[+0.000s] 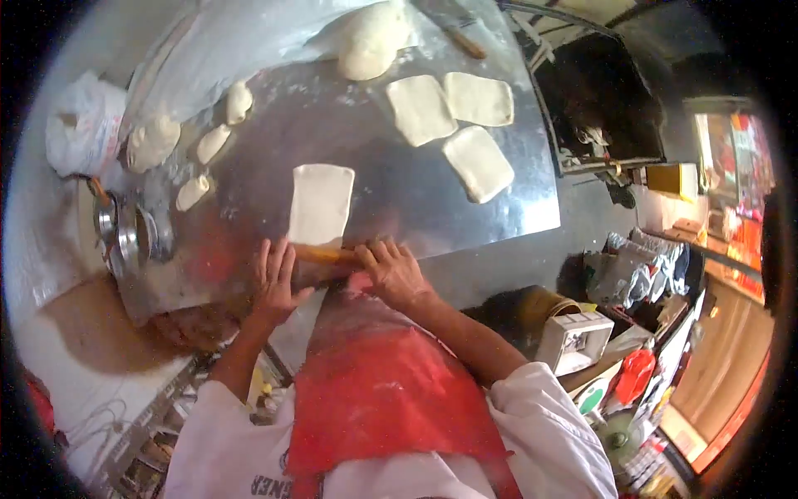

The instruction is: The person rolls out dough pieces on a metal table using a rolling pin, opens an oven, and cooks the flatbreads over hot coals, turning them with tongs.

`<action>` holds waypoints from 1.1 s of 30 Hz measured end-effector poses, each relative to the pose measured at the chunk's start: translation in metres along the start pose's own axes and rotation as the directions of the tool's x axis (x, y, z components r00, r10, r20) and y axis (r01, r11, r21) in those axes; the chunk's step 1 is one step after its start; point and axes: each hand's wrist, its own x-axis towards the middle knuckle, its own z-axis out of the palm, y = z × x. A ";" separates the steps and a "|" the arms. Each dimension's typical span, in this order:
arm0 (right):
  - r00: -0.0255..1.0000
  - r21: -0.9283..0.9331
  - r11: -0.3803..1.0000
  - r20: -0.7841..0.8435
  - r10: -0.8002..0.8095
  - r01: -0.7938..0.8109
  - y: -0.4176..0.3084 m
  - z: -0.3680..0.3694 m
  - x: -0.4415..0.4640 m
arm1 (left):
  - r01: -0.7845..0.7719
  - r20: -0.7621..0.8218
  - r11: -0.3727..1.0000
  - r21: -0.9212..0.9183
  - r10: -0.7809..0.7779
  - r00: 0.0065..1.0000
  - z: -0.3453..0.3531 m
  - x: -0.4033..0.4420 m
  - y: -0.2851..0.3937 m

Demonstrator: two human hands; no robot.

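Observation:
A flat rectangular sheet of dough lies on the metal table. Along its near edge, by the front of the table, is a wooden rolling pin. My left hand is at the pin's left end, fingers stretched out and thumb spread apart. At the other end, my right hand has its fingers curled over the pin. To the right lie three more flattened sheets, one of them a dough sheet nearest me.
A large dough lump rests at the back near plastic sheeting. Small dough pieces lie at the left, beside metal bowls and a white bag. Right of the table are a dark open box and a white crate.

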 end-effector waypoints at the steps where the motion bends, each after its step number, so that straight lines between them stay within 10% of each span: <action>1: 0.999 0.004 1.000 -0.027 -0.028 0.028 0.005 -0.003 -0.003 | -0.041 0.052 0.997 0.059 0.038 0.998 -0.010 0.002 0.004; 14: 0.647 0.306 0.791 -0.457 0.610 -0.530 0.116 -0.086 -0.097 | -0.219 -0.152 0.932 -0.290 0.181 0.972 0.027 0.222 0.140; 23: 0.845 0.132 0.883 -0.256 0.469 -0.450 0.124 -0.056 -0.132 | -0.338 0.073 0.933 -0.122 0.348 0.935 0.062 0.276 0.165; 33: 0.688 -0.004 0.798 -0.510 0.516 -0.602 0.227 -0.087 -0.078 | -0.491 0.040 0.865 0.107 0.490 0.871 0.133 0.408 0.191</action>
